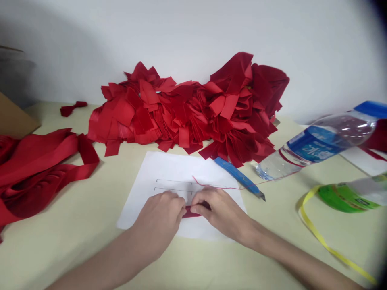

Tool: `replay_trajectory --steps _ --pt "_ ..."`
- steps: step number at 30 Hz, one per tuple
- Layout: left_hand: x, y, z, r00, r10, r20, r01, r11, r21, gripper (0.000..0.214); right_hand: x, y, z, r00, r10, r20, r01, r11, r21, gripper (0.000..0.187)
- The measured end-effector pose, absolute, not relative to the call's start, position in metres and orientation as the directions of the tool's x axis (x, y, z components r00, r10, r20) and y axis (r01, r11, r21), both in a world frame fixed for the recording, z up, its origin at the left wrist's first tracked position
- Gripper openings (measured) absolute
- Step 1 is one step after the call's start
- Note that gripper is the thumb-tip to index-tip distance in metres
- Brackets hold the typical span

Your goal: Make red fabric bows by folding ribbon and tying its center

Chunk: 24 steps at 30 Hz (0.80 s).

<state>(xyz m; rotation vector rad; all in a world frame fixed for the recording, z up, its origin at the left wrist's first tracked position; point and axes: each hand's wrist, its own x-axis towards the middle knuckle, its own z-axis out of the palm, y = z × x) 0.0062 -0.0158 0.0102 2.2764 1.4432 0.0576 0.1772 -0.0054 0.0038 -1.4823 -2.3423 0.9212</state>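
Note:
Between my two hands, low over a white sheet of paper with thin ruled lines, is a small piece of dark red ribbon. My left hand has its fingers curled closed on the ribbon's left end. Thumb and fingertips of my right hand pinch the right side of the same piece. Most of the ribbon is hidden by my fingers. A thin red thread crosses the paper just beyond my right hand and runs right towards a clear plastic bottle with a blue label.
A big heap of cut red ribbon pieces lies along the wall. Looped red ribbon is at left, near a cardboard box. A blue utility knife rests on the paper's right edge. At right are a green-labelled bottle and yellow tape.

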Motion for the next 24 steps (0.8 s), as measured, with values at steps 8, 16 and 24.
replay_trajectory --steps 8,16,24 --pt "0.011 -0.002 0.009 0.371 0.891 -0.263 0.904 -0.282 0.321 0.023 0.174 0.001 0.002 -0.460 0.874 -0.161 0.760 0.294 -0.579 0.015" --pt "0.018 0.019 0.023 0.374 0.858 -0.352 0.902 -0.247 0.355 0.010 0.169 0.014 0.012 -0.505 0.836 -0.217 0.797 0.354 -0.490 0.016" --pt "0.002 0.001 0.005 0.461 0.863 -0.206 0.836 -0.344 0.428 0.023 0.178 0.006 0.002 -0.676 0.737 -0.018 0.674 0.607 -0.420 0.014"
